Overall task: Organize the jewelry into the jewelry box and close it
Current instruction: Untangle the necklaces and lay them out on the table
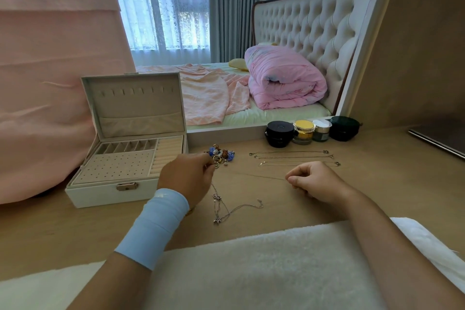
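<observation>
the chain (251, 175) was so thin it was hard to see. the bits in the pile (220, 156) blurred together. the wood desk (377, 184) stood by a bed (276, 114), with jars (304, 131) at its far side. the left hand (186, 176) and right hand (312, 181) each pinched the chain, so it ran left to right, just near of the pile. the box (100, 192) sat open at the left, lid up, clasp facing near.

Jewelry box (95, 192) open at left, trinket pile (220, 156) beside it, jars (312, 131) behind, desk (377, 173) free rightward
</observation>
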`<action>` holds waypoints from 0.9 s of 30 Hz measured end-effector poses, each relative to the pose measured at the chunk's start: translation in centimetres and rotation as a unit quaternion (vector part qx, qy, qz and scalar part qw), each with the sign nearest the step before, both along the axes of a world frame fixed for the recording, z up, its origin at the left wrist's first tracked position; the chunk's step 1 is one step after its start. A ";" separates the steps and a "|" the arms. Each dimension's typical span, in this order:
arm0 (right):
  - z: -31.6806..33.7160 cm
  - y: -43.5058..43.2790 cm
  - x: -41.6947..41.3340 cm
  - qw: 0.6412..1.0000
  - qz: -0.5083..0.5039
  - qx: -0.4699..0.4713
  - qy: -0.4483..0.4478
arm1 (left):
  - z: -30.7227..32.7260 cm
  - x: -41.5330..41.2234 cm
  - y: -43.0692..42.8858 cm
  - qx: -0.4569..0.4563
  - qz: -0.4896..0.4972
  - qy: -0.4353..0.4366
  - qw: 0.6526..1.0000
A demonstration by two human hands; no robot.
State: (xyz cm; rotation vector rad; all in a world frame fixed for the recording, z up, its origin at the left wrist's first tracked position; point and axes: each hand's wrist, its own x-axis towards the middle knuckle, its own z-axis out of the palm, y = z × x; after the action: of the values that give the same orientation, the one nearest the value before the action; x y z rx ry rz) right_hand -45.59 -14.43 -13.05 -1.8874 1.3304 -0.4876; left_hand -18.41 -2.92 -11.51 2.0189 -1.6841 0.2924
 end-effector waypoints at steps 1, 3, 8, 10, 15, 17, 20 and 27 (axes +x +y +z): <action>0.1 -0.3 -0.5 1.000 -0.003 -0.008 0.016 | -0.1 -0.5 -0.3 0.007 -0.007 -0.043 0.999; 0.1 -0.8 -1.3 0.998 -0.004 -0.028 0.057 | -0.2 -1.6 -1.1 0.029 -0.022 -0.105 0.994; -0.3 -1.6 -3.4 0.988 -0.027 -0.098 0.113 | -0.2 -4.0 -3.6 0.137 -0.007 -0.176 0.975; -0.5 -1.7 -3.9 0.985 -0.029 -0.119 0.120 | -0.6 -4.4 -4.7 0.201 0.004 -0.192 0.961; -0.6 -2.0 -4.5 0.977 -0.041 -0.154 0.139 | -1.4 -5.0 -5.7 0.255 0.014 -0.211 0.943; -0.4 -2.0 -4.8 0.973 -0.049 -0.152 0.167 | -1.5 -5.3 -5.6 0.249 0.024 -0.187 0.950; 0.3 -1.8 -5.4 0.964 -0.058 -0.153 0.210 | -1.6 -5.8 -5.3 0.217 0.015 -0.115 0.969; 0.9 0.2 -4.0 0.939 0.074 -0.114 0.316 | -2.4 -7.4 -3.4 0.300 -0.097 0.007 0.949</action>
State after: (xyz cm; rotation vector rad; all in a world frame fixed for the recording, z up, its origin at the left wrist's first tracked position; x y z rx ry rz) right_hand -49.61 -14.19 -12.14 -2.4411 1.5565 0.0683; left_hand -25.79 -6.27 -13.91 2.2147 -2.1263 -0.3473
